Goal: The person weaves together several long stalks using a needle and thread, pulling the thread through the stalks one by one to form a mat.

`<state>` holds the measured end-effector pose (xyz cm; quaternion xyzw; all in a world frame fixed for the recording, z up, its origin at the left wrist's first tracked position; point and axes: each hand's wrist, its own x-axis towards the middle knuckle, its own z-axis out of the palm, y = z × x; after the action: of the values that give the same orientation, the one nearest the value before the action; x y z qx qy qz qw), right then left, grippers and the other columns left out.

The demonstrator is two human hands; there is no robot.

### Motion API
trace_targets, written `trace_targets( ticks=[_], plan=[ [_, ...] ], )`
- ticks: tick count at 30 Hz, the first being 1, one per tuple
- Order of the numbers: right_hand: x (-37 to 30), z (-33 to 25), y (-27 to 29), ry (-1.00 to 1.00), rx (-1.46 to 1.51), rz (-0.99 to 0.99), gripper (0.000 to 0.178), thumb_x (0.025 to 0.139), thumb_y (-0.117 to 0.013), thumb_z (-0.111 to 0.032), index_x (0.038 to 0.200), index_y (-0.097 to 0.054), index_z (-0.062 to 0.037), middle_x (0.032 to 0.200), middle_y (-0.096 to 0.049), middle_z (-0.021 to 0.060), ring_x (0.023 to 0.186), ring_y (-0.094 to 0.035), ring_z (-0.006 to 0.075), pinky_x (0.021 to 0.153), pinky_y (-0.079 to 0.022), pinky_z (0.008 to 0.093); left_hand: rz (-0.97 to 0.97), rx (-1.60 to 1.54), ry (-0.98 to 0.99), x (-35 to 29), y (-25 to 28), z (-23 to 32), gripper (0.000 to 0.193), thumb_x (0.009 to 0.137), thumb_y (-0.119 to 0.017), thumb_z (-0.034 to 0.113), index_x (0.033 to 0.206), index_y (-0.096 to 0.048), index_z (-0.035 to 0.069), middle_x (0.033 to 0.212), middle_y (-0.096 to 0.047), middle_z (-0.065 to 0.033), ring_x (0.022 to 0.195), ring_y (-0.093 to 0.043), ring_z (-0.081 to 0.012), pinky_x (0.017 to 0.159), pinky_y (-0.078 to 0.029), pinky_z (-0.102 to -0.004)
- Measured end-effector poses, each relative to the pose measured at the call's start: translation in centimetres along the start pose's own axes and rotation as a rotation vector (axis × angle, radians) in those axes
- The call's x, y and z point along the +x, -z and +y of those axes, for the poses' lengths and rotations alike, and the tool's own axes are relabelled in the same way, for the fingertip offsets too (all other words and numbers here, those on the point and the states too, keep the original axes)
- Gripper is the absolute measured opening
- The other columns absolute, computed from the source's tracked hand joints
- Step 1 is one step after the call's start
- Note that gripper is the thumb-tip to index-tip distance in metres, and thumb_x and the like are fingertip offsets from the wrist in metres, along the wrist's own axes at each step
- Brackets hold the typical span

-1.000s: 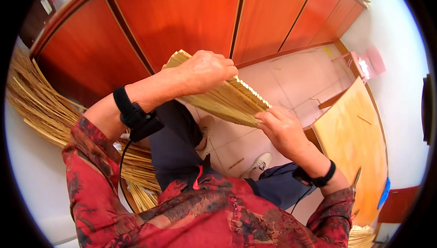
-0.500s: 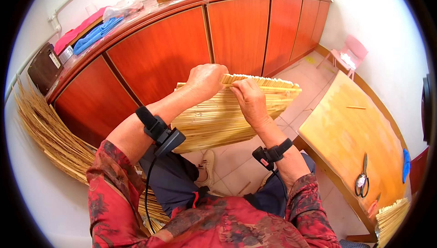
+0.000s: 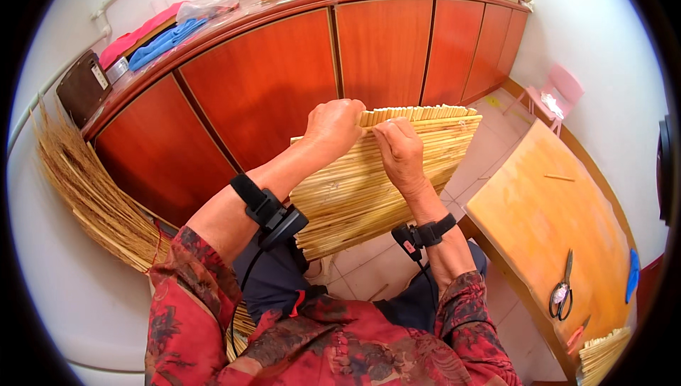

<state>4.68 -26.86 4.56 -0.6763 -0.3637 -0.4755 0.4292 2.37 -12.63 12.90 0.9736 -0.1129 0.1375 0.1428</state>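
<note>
A mat of pale yellow stalks [image 3: 355, 198], laid side by side in rows, hangs before me above my knees. Its top edge is a row of short cut stalk ends. My left hand [image 3: 332, 129] is closed at the left part of that edge, its fingertips hidden behind the knuckles. Close beside it, my right hand [image 3: 401, 153] pinches the same edge with thumb and bent fingers. Whatever thin thing may lie between the fingertips is too small to make out. Black straps with small devices sit on both forearms.
At right stands a wooden table [image 3: 539, 202] with black-handled scissors [image 3: 562, 294], an orange-handled tool [image 3: 577, 335] and a loose stalk [image 3: 559, 177]. Another stalk bundle [image 3: 603, 357] is at its near corner. Long brushy stalks [image 3: 92, 194] lean at left. Red cabinets [image 3: 262, 88] line the far side.
The mat has tilted and its lower left edge has dropped a little. Both hands keep hold of its top edge, and the view has shifted slightly.
</note>
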Motion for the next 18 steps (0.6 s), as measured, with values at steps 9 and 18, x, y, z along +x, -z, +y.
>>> trace_targets(
  ticks=[9, 18],
  plan=[
    [0.4, 0.3, 0.9, 0.025, 0.012, 0.071, 0.012, 0.077, -0.066, 0.005, 0.084, -0.059, -0.0018, 0.076, -0.056, 0.0104, 0.073, -0.055, 0.0274, 0.065, -0.045, 0.0357, 0.107, -0.076, -0.038, -1.4, 0.5, 1.2, 0.033, 0.076, -0.071, 0.018, 0.105, -0.065, 0.003, 0.1, -0.066, -0.0149, 0.096, -0.062, -0.0325, 0.082, -0.049, -0.0411],
    [1.4, -1.2, -0.2, 0.139, -0.015, -0.058, 0.011, 0.076, -0.067, 0.003, 0.081, -0.058, -0.0021, 0.076, -0.056, 0.0095, 0.072, -0.055, 0.0269, 0.065, -0.045, 0.0354, 0.06, -0.067, 0.009, -3.0, 2.4, -0.3, 0.033, 0.077, -0.07, 0.019, 0.105, -0.065, 0.002, 0.097, -0.066, -0.0168, 0.095, -0.062, -0.0349, 0.081, -0.049, -0.0419]
  ],
)
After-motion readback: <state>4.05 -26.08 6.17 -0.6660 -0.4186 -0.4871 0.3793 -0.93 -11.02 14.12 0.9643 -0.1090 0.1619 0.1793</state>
